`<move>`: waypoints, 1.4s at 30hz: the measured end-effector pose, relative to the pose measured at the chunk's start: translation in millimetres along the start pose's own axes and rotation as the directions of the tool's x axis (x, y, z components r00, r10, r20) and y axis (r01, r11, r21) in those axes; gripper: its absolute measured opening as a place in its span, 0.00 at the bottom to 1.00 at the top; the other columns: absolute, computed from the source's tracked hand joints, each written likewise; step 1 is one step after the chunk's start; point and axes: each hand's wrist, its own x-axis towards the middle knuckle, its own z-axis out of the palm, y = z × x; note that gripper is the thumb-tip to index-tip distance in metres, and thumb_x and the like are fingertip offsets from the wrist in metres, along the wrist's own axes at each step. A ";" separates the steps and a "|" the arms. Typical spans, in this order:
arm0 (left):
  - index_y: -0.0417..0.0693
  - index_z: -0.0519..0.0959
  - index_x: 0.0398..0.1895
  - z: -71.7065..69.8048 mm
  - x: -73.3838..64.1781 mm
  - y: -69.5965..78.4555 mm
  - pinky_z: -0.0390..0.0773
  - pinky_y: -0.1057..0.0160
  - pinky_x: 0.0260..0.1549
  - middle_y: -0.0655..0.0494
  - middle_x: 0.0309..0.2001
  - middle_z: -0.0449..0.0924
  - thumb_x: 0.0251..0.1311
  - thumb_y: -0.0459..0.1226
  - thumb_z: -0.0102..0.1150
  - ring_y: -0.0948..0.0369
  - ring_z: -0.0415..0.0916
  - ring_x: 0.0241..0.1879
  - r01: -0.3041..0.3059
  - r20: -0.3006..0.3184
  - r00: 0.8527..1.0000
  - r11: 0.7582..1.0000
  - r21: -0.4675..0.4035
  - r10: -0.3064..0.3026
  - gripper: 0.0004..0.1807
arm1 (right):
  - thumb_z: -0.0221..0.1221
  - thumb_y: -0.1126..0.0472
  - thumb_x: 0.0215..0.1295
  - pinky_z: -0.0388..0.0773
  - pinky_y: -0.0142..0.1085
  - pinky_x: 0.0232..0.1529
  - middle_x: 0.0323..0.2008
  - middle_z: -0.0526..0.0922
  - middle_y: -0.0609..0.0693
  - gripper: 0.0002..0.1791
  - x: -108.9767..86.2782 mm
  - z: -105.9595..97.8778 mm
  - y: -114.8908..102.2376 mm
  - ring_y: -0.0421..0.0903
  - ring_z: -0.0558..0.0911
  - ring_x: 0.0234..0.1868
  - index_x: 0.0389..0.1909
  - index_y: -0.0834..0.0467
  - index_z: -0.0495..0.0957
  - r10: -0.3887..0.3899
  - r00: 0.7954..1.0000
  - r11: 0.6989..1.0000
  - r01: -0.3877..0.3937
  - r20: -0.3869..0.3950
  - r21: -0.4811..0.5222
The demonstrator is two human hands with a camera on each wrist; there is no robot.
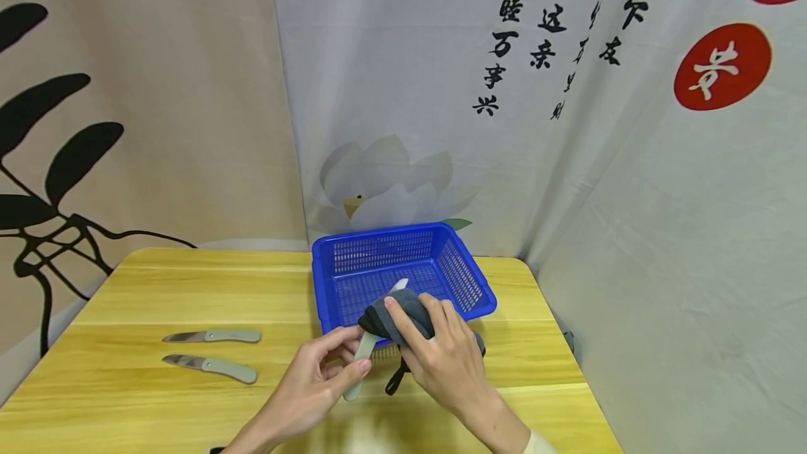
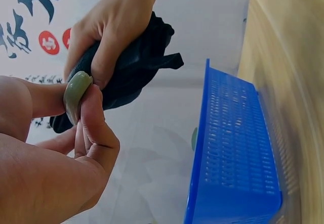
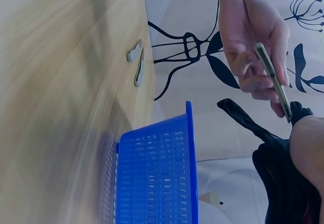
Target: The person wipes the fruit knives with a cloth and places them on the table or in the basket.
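Note:
My left hand (image 1: 315, 380) pinches the pale green handle of a knife (image 1: 364, 350) between thumb and fingers. The knife slants up and away, and its blade tip shows beyond a dark grey cloth (image 1: 412, 310). That cloth, with a black loop hanging from it, is bunched in my right hand (image 1: 447, 356), which grips it against the blade. Most of the blade is hidden by the cloth in the head view. From the left wrist, the handle's rounded end (image 2: 77, 90) shows between the fingers. Both hands are above the table, in front of a blue basket (image 1: 391, 240).
Two similar knives, an upper one (image 1: 232, 335) and a lower one (image 1: 228, 368), lie unfolded on the left of the wooden table (image 1: 113, 384), blades pointing left. The basket stands near the table's back edge. Behind it hangs a printed curtain (image 1: 403, 76).

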 end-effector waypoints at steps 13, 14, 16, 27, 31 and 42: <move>0.26 0.72 0.78 -1.3 -1.4 -2.2 0.95 0.62 0.49 0.37 0.53 0.82 0.81 0.34 0.65 0.65 0.83 0.47 -0.015 0.049 0.999 1.000 -0.020 0.016 0.30 | 0.75 0.60 0.60 0.89 0.46 0.36 0.56 0.85 0.67 0.45 2.1 3.5 23.0 0.57 0.81 0.43 0.81 0.46 0.77 0.061 0.998 0.998 -0.061 -0.015 -0.013; 0.25 0.72 0.78 -1.6 -1.7 -2.6 0.95 0.63 0.49 0.37 0.53 0.82 0.81 0.34 0.65 0.65 0.83 0.47 -0.020 0.050 0.999 1.000 -0.022 0.021 0.30 | 0.76 0.60 0.60 0.90 0.47 0.37 0.56 0.85 0.67 0.44 2.5 3.5 25.2 0.58 0.82 0.44 0.81 0.46 0.77 0.066 0.998 0.998 -0.066 -0.017 -0.013; 0.25 0.72 0.78 -1.6 -2.0 -3.1 0.95 0.64 0.49 0.39 0.52 0.81 0.81 0.34 0.65 0.66 0.83 0.47 -0.022 0.048 0.999 1.000 -0.017 0.022 0.30 | 0.75 0.61 0.61 0.91 0.49 0.38 0.56 0.85 0.68 0.44 3.3 3.0 29.8 0.60 0.83 0.45 0.81 0.46 0.77 0.079 0.997 0.997 -0.079 -0.017 -0.015; 0.33 0.78 0.74 -3.1 -1.8 -1.2 0.94 0.64 0.49 0.41 0.50 0.81 0.77 0.34 0.69 0.65 0.83 0.45 0.028 0.003 1.000 1.000 -0.013 -0.028 0.27 | 0.65 0.65 0.67 0.92 0.53 0.33 0.57 0.83 0.71 0.39 -0.5 -7.0 38.7 0.64 0.86 0.48 0.81 0.49 0.77 0.199 0.978 0.980 -0.197 -0.061 0.034; 0.38 0.80 0.73 -2.4 0.6 0.4 0.94 0.64 0.48 0.42 0.50 0.81 0.77 0.35 0.70 0.64 0.83 0.44 0.044 -0.018 0.999 0.999 0.000 -0.044 0.25 | 0.63 0.62 0.67 0.94 0.54 0.37 0.55 0.84 0.70 0.37 -2.7 -10.2 26.6 0.63 0.87 0.48 0.79 0.50 0.79 0.141 0.988 0.988 -0.136 -0.062 0.066; 0.40 0.83 0.69 -0.6 2.7 2.2 0.92 0.66 0.42 0.43 0.49 0.81 0.76 0.36 0.72 0.65 0.83 0.44 0.030 -0.047 0.998 0.999 0.023 -0.029 0.22 | 0.69 0.57 0.68 0.88 0.40 0.37 0.54 0.84 0.63 0.37 -1.3 -11.6 -9.7 0.53 0.81 0.42 0.80 0.48 0.78 -0.008 0.999 0.995 0.011 -0.033 0.098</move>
